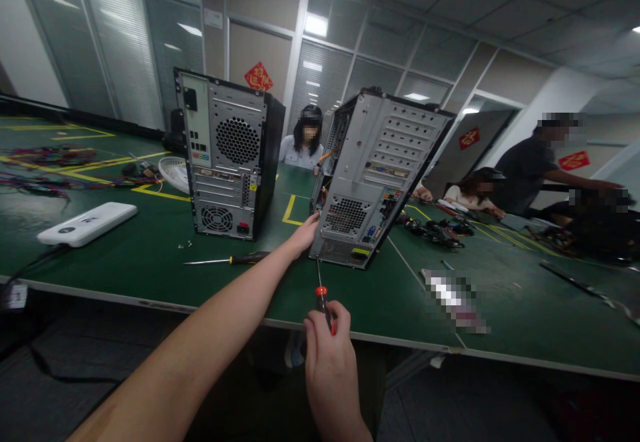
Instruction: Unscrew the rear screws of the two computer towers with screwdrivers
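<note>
A grey computer case (pixel 350 175) stands with its back panel towards me and its left side open. At the lower part of that open side is my left hand (pixel 306 232), touching the case's edge. Its fingers are mostly hidden there, so whether they grip is unclear. My right hand (pixel 331 342) is closed around the red and black handle of a screwdriver (pixel 322 292). The screwdriver's shaft points up and its tip reaches the case's bottom left corner. A second computer case (pixel 230 162) stands upright to the left. Another screwdriver (pixel 225 260), yellow and black, lies in front of it.
Small screws (pixel 185 245) and a white power bank (pixel 87 224) lie on the green table (pixel 165 282). Behind are a white basket (pixel 173 172) and a seated person (pixel 303 149). Black cables (pixel 440 229) and a blurred-out object (pixel 453 299) lie right. Other people work beyond.
</note>
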Motion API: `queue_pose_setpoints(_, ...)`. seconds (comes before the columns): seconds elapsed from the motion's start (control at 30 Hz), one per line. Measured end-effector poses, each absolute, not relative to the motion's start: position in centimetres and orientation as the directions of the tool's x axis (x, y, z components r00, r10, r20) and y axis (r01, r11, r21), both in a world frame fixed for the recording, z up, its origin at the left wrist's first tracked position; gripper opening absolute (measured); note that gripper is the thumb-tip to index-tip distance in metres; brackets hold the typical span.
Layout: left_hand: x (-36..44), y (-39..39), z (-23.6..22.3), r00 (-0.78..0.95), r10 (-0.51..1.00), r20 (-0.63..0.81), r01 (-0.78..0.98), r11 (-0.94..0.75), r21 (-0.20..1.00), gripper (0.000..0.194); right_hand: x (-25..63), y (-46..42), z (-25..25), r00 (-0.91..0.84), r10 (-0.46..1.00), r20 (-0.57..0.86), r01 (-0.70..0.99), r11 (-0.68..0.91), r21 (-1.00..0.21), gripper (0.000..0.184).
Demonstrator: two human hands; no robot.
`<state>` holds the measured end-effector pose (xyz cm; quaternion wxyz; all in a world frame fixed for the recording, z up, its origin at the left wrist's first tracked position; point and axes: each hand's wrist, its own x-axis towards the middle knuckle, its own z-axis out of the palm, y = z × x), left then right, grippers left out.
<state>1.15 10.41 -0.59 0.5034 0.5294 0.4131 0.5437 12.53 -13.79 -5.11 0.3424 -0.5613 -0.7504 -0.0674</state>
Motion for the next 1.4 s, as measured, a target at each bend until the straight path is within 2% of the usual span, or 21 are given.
queue_pose_setpoints(0.1,1.12,10.48,-0.72,0.075,0.984,0.162,-0.120,-0.153,0.981,0.065,12.59,-13.88,-4.94,-0.151,0.784,0.602,0.864,0.401,-0.305,0.024)
queue_pose_setpoints(0.4,1.26,10.63,-0.82,0.045,0.978,0.203,-0.103,-0.197,0.975,0.057,12.89,-13.93,-5.25,-0.223,0.806,0.549,0.879,0.410,-0.245,0.045)
queue_pose_setpoints(0.63,1.19,10.69,-0.87,0.055,0.983,0.178,-0.113,-0.171,0.979,0.062,12.99,-13.97,-5.44,-0.202,0.787,0.583,0.916,0.363,-0.172,0.039)
queue_pose_setpoints(0.87,1.13,10.80,-1.00,0.046,0.984,0.171,-0.117,-0.165,0.979,0.062,12.78,-13.76,-5.35,-0.139,0.775,0.616,0.908,0.349,-0.234,0.032)
queue_pose_setpoints(1.23,1.16,9.99,-0.31,0.071,0.983,0.167,-0.110,-0.159,0.981,0.062,12.87,-13.48,-5.35,-0.118,0.774,0.622,0.932,0.302,-0.199,0.029)
queue_pose_setpoints(1.4,1.25,10.10,-0.46,0.057,0.980,0.192,-0.129,-0.183,0.975,0.060,12.69,-13.66,-5.31,-0.118,0.794,0.597,0.899,0.341,-0.276,0.022)
